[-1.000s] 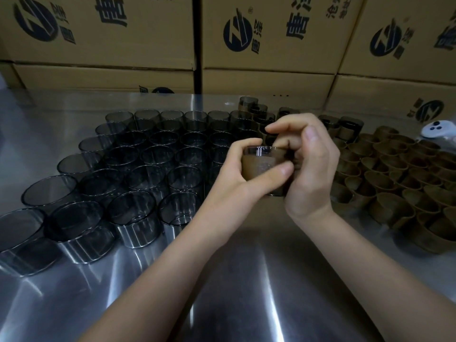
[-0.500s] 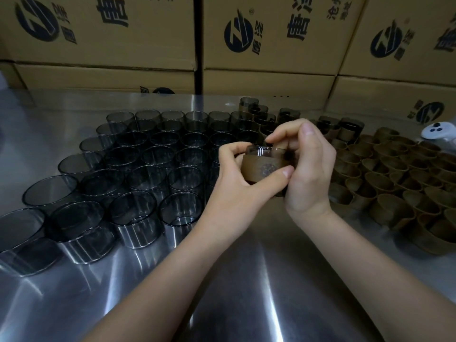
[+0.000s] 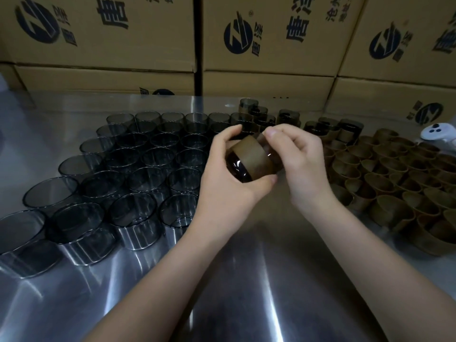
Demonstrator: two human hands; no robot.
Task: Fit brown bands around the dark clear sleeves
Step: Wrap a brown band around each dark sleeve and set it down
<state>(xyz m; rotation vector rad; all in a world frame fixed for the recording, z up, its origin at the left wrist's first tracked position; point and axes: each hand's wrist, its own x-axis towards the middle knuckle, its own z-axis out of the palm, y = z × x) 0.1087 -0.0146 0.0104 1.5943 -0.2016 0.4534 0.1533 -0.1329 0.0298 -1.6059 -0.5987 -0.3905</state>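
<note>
Brown band (image 3: 254, 156) is wrapping the dark clear sleeve (image 3: 238, 169), and we are holding the pair in the air over the steel table (image 3: 246, 280), between the two stocks. Our left hand (image 3: 222, 191) is cupping the sleeve from the near left, with its fingers curling over the top and its thumb pressing underneath in a close, full grip. Our right hand (image 3: 302, 166) is closing on the far-right end, fingers curled with their tips at the band's upper edge. We cannot tell whether they are pinching band or bare plastic.

What we are watching is the sleeve's axis. It is tilting from lower left to upper right, with the uncovered dark end pointing toward the left palm and the banded part lying toward the right hand. We are judging that any further sliding of the band is going along that axis. The right hand is sitting nearer to push or square it while the left is bracing.

Open room is lying mainly toward us, on bare table. Bare sleeves (image 3: 134, 214) are standing packed just to the left and loose bands (image 3: 385, 183) are crowding the right. Finished banded sleeves (image 3: 345, 129) are standing behind the hands, before the cardboard boxes (image 3: 271, 33). We are guessing the set-down spot is that back row.
</note>
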